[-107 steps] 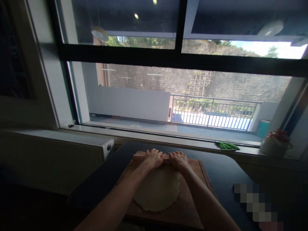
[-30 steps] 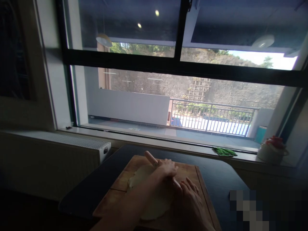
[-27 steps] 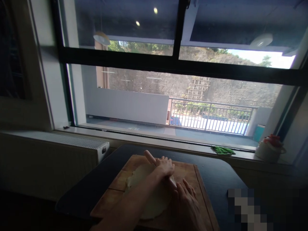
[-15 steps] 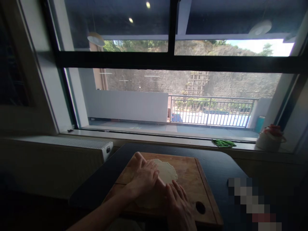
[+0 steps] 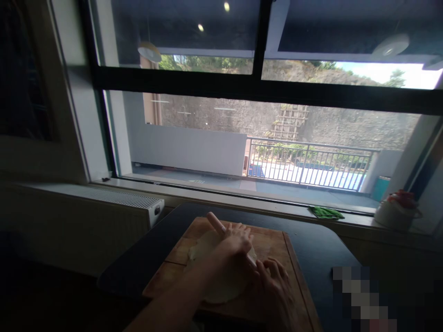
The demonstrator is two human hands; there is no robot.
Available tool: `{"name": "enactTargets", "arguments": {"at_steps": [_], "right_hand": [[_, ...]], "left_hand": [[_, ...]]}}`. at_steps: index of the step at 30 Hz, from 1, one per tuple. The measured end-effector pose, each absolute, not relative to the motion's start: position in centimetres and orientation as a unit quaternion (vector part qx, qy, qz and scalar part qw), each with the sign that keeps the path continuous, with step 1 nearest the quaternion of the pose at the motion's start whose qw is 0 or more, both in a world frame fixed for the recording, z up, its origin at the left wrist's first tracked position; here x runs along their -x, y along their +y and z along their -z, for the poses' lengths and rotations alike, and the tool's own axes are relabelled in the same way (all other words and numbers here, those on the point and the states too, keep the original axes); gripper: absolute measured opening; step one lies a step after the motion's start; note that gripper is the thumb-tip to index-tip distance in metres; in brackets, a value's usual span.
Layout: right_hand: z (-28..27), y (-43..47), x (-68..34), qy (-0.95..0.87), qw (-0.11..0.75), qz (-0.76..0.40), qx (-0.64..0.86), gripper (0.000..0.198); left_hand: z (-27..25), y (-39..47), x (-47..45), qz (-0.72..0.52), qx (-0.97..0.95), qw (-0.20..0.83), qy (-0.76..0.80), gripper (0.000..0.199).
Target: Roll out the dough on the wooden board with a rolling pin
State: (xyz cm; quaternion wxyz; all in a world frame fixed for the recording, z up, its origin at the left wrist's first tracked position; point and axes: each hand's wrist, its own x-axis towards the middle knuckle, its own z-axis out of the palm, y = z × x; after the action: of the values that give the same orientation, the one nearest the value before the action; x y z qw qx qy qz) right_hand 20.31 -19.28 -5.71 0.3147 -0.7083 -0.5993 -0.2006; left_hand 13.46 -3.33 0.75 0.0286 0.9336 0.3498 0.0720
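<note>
A wooden rolling pin (image 5: 216, 222) lies slantwise over a flat, pale sheet of dough (image 5: 204, 249). The dough rests on a wooden cutting board (image 5: 273, 240). My left hand (image 5: 237, 240) is pressed over the middle of the pin, its fingers reaching across to the far side. At the near end, my right hand (image 5: 277, 283) curls over the pin with bent fingers; that end is mostly hidden under it. My left forearm covers part of the dough.
The board sits on a dark table (image 5: 321, 249) with rounded corners. Behind it run a windowsill with a green cloth (image 5: 326, 212) and a white pot (image 5: 398, 214) with a reddish top. A radiator (image 5: 114, 198) stands at the left. A blurred-out patch covers something at the lower right.
Both hands and the rolling pin have moved to the right across the dough, uncovering more of its left side. The view has tilted and shifted slightly.
</note>
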Motion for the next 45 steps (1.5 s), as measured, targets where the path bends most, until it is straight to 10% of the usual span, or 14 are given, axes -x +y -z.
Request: {"name": "enactTargets", "arguments": {"at_steps": [45], "right_hand": [[6.5, -18.4, -19.0, -0.621, 0.373, 0.284, 0.628, 0.024]], "left_hand": [[-0.7, -5.3, -9.6, -0.071, -0.936, 0.0, 0.346, 0.045]]}}
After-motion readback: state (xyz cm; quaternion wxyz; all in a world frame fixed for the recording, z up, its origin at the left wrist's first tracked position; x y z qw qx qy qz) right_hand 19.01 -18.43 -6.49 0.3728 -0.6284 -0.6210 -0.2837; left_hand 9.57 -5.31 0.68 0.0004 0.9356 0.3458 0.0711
